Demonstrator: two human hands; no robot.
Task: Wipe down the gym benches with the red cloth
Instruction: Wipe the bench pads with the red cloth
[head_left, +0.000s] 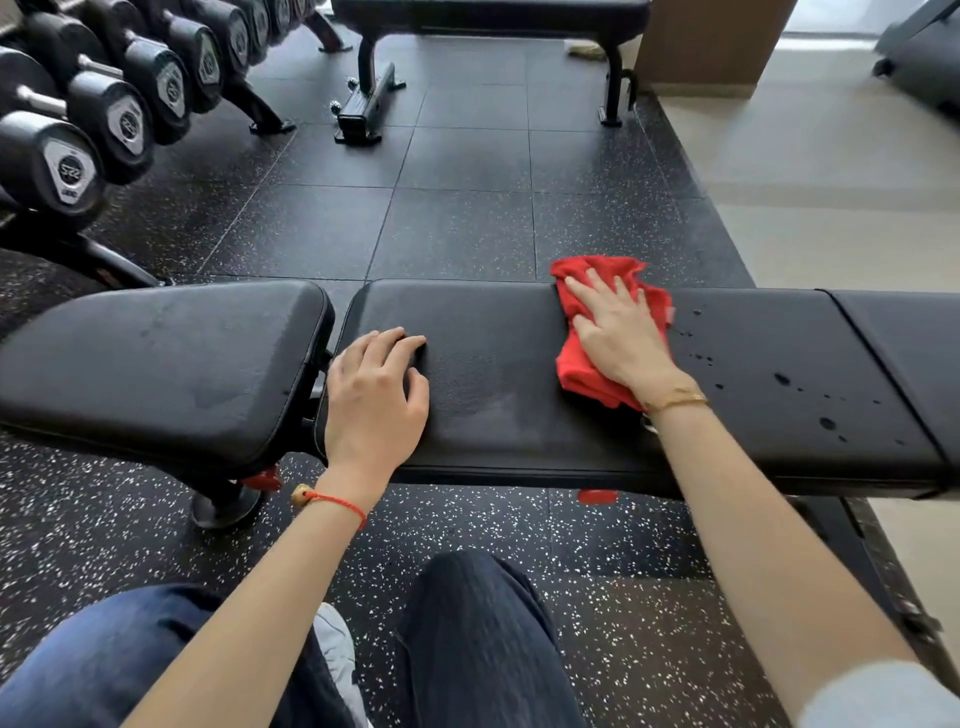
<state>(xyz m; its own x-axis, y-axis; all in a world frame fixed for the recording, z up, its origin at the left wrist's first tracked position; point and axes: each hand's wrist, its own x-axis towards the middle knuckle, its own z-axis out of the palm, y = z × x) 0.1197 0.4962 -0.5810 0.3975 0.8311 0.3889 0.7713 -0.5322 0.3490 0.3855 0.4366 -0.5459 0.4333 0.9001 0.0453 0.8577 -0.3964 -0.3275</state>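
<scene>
Two hands rest on one black bench (509, 384): the left hand (376, 395) lies loosely curled on the pad, the right hand (618, 332) presses one red cloth (576, 374) flat with spread fingers, a second bench (488, 15) beyond.

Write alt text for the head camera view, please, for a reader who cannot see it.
A person's right hand presses a red cloth flat on a black padded gym bench, beside dark droplets further right on the pad. The left hand rests on the bench near the gap between its pads. A dumbbell rack and a second bench stand behind.
</scene>
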